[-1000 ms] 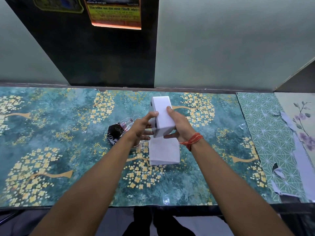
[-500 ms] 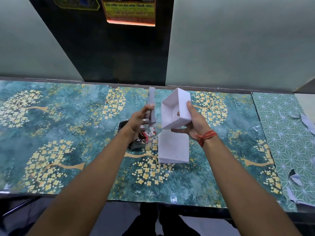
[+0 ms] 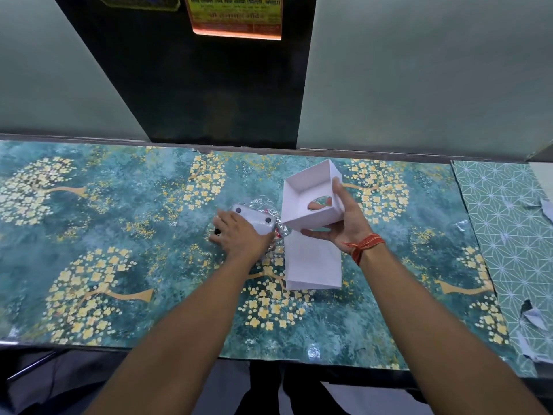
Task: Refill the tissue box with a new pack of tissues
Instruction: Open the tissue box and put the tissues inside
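Tissue box opened on a patterned worktop, refill about to begin.

Head view: right hand (image 3: 348,223) clamped on the white box shell (image 3: 311,196), tilted open side toward the camera, oval dispensing slot visible in its far wall and nothing inside. Left hand (image 3: 239,238) pressed flat, fingers spread, over the white base panel (image 3: 254,218) with two dark dots, set down beside crinkled clear wrapping (image 3: 263,205); whether that is the new tissue pack cannot be told. White block (image 3: 312,266) lying on the worktop (image 3: 89,235) just under the shell. Best done by keeping the shell's mouth up and steady, then sliding the tissues in square, top sheet toward the slot. Teal, gold-flowered covering; pale walls, dark panel and orange notice (image 3: 236,16) behind.
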The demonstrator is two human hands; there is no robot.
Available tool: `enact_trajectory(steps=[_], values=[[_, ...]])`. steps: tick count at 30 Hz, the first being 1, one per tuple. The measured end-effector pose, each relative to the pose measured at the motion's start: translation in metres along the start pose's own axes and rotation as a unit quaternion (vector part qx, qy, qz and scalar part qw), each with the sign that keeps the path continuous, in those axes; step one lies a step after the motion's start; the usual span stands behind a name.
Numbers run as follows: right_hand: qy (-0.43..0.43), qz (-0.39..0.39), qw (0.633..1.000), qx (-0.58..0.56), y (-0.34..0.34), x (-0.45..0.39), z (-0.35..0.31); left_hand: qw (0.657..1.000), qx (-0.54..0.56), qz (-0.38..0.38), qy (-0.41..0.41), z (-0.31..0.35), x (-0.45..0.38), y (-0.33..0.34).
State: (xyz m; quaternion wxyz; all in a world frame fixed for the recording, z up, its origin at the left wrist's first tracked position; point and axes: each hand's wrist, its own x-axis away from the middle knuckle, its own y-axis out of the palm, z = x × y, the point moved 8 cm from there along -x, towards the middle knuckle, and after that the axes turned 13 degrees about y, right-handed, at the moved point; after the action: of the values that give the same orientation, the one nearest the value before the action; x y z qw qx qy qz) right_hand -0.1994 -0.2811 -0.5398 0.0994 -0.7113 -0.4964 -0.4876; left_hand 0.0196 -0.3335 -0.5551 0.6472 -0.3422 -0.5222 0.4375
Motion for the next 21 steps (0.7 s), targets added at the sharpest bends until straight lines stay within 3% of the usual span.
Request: enact_trajectory(steps=[2, 3, 5, 6, 7, 8, 12, 14, 17, 19, 21], values=[[-0.005, 0.005, 1.0, 0.012, 0.003, 0.001, -0.005, 0.986, 0.112, 0.112, 0.045, 0.018, -0.006, -0.021], [-0.004, 0.004, 1.0, 0.018, 0.005, 0.002, -0.008, 0.963, 0.225, 0.134, 0.064, 0.027, -0.01, -0.03], [0.0, -0.005, 1.0, 0.028, 0.01, 0.002, -0.012, 0.86, 0.505, 0.057, 0.045, 0.049, -0.015, -0.03], [0.001, -0.01, 0.999, 0.031, 0.012, 0.001, -0.014, 0.806, 0.591, -0.005, 0.023, 0.06, -0.016, -0.025], [0.002, -0.01, 0.999, 0.036, 0.013, -0.001, -0.015, 0.779, 0.625, -0.043, 0.017, 0.069, -0.014, -0.025], [0.005, -0.005, 0.999, 0.045, 0.012, -0.003, -0.017, 0.778, 0.625, -0.055, 0.025, 0.073, -0.016, -0.025], [-0.005, 0.089, 0.987, 0.132, 0.006, -0.015, -0.03, 0.831, 0.551, -0.008, 0.077, 0.071, -0.029, -0.017], [-0.032, 0.175, 0.947, 0.268, 0.0, -0.024, -0.043, 0.862, 0.496, -0.002, 0.104, 0.076, -0.031, -0.014], [-0.046, 0.259, 0.856, 0.446, -0.004, -0.033, -0.05, 0.89, 0.439, -0.007, 0.119, 0.087, -0.031, -0.008], [-0.027, 0.26, 0.83, 0.492, -0.006, -0.036, -0.044, 0.914, 0.386, -0.041, 0.116, 0.089, -0.032, 0.004], [-0.001, 0.225, 0.844, 0.486, -0.012, -0.043, -0.034, 0.92, 0.36, -0.082, 0.127, 0.089, -0.029, 0.017]])
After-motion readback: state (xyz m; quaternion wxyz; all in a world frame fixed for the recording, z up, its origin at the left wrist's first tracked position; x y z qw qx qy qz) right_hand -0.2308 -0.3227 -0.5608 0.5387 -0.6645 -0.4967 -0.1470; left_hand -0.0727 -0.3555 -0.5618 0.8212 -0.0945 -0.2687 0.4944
